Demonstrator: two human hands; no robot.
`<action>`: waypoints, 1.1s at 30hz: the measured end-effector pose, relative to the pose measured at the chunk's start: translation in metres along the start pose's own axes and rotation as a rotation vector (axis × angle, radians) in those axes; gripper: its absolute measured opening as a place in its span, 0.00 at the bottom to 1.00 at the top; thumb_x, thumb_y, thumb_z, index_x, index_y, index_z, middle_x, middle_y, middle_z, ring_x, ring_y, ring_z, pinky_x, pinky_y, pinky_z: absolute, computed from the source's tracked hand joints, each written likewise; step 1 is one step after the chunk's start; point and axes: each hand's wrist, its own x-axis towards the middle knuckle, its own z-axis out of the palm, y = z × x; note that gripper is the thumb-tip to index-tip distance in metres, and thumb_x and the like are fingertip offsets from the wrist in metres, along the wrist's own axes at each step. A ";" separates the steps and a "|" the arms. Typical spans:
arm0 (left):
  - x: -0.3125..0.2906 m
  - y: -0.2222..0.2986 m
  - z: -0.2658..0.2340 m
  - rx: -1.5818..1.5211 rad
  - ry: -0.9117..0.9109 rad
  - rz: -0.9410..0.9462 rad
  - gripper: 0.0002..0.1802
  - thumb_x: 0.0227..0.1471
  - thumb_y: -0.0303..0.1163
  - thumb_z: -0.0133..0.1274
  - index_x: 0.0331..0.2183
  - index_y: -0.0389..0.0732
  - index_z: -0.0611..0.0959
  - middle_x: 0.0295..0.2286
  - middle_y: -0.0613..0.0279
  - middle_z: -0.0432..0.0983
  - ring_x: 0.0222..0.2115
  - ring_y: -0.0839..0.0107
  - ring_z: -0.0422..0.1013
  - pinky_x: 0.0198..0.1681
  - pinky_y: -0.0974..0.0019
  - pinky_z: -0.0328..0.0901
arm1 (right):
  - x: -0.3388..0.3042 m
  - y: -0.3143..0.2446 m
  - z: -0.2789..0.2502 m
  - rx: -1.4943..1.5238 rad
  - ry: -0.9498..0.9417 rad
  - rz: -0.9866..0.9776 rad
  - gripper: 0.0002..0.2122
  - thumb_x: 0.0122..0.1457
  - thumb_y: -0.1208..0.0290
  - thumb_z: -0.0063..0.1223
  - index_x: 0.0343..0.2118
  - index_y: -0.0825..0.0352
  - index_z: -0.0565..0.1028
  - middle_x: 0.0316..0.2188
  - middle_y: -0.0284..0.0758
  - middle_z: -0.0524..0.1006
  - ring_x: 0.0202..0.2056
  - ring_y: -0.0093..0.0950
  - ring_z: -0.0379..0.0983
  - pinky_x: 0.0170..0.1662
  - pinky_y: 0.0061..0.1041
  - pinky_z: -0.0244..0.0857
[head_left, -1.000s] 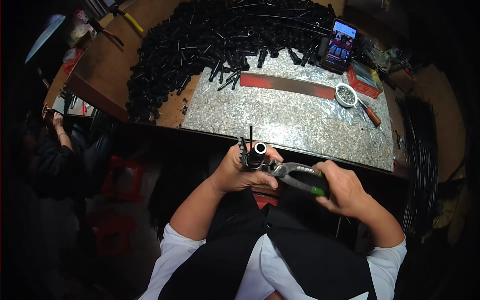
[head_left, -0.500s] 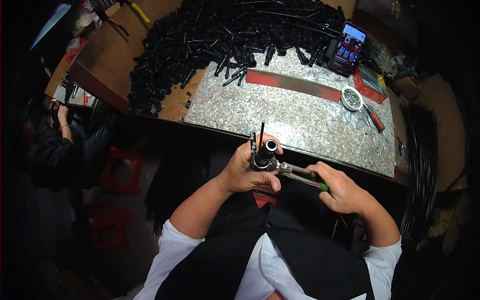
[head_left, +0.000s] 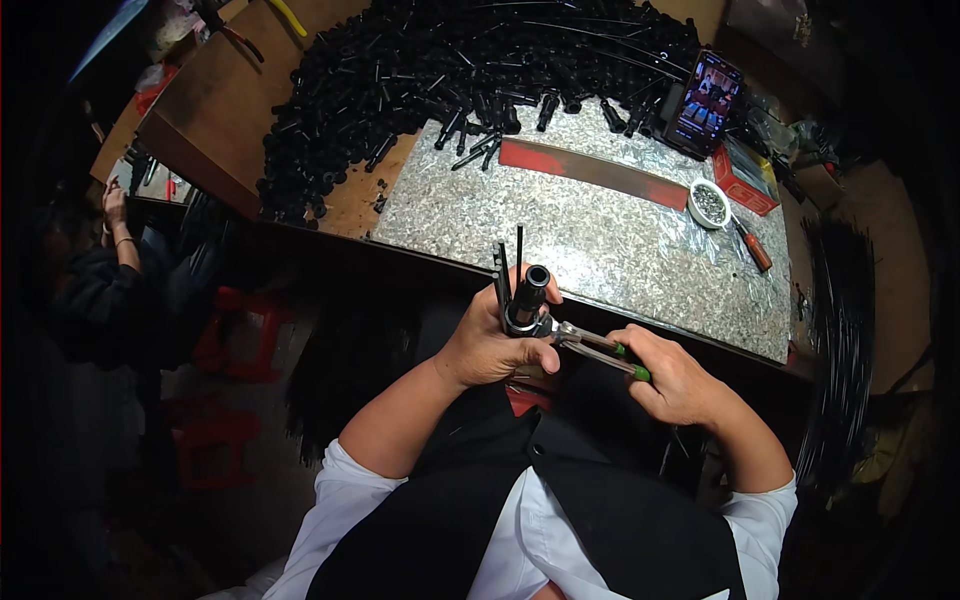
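My left hand (head_left: 472,345) is closed around a black tubular part (head_left: 530,290), whose round open end faces up. Several thin black rods (head_left: 502,275) stand beside the tube in the same grip, and one more rises just behind it. My right hand (head_left: 685,378) is wrapped round the handles of a pair of pliers (head_left: 590,342) with green ends. The plier jaws meet the lower part of the tube by my left thumb; their exact bite is hidden. Both hands are in front of the table's near edge, above my lap.
A heap of black tubular parts (head_left: 400,70) covers the back of the stone-topped table (head_left: 450,215). On it lie a red-brown flat strip (head_left: 590,177), a white bowl of small metal pieces (head_left: 709,205) and a screwdriver (head_left: 752,245). A phone (head_left: 705,105) stands behind. Red stools (head_left: 240,335) and a co-worker's hand (head_left: 115,205) are at left.
The tube and rods have tilted slightly and shifted a little left in my left hand's grip. My right hand and the pliers have moved slightly left. The co-worker's hand has risen.
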 end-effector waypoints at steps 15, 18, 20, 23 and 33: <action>-0.002 0.003 0.001 0.074 0.026 -0.009 0.30 0.31 0.35 0.72 0.36 0.40 0.73 0.24 0.76 0.62 0.25 0.86 0.59 0.29 0.78 0.57 | 0.002 0.002 0.002 -0.049 0.047 -0.012 0.21 0.45 0.80 0.47 0.45 0.71 0.64 0.35 0.47 0.69 0.36 0.47 0.69 0.39 0.38 0.64; -0.001 0.000 0.003 0.138 0.045 0.022 0.31 0.31 0.37 0.72 0.37 0.39 0.72 0.24 0.74 0.64 0.25 0.85 0.61 0.30 0.78 0.58 | 0.001 0.002 0.004 -0.020 0.071 0.025 0.15 0.48 0.80 0.52 0.41 0.70 0.68 0.30 0.45 0.72 0.32 0.42 0.71 0.36 0.32 0.64; 0.000 -0.002 0.005 0.210 0.053 0.090 0.32 0.31 0.37 0.72 0.37 0.39 0.72 0.24 0.73 0.66 0.25 0.84 0.62 0.31 0.78 0.60 | 0.001 0.006 0.006 -0.014 0.086 0.047 0.13 0.49 0.79 0.55 0.38 0.70 0.69 0.28 0.44 0.72 0.30 0.41 0.72 0.34 0.31 0.64; -0.003 -0.003 0.010 0.256 0.100 0.041 0.33 0.32 0.39 0.72 0.38 0.38 0.71 0.25 0.71 0.68 0.25 0.83 0.64 0.31 0.77 0.61 | 0.000 0.006 0.009 0.011 0.120 0.080 0.09 0.50 0.77 0.58 0.33 0.70 0.70 0.24 0.43 0.72 0.26 0.40 0.72 0.30 0.30 0.64; -0.004 -0.013 0.009 0.174 0.212 -0.007 0.38 0.31 0.41 0.72 0.41 0.36 0.68 0.20 0.72 0.63 0.20 0.85 0.60 0.24 0.79 0.56 | -0.007 0.019 0.011 -0.132 0.411 0.091 0.08 0.49 0.80 0.57 0.29 0.69 0.68 0.21 0.42 0.71 0.22 0.38 0.70 0.26 0.28 0.62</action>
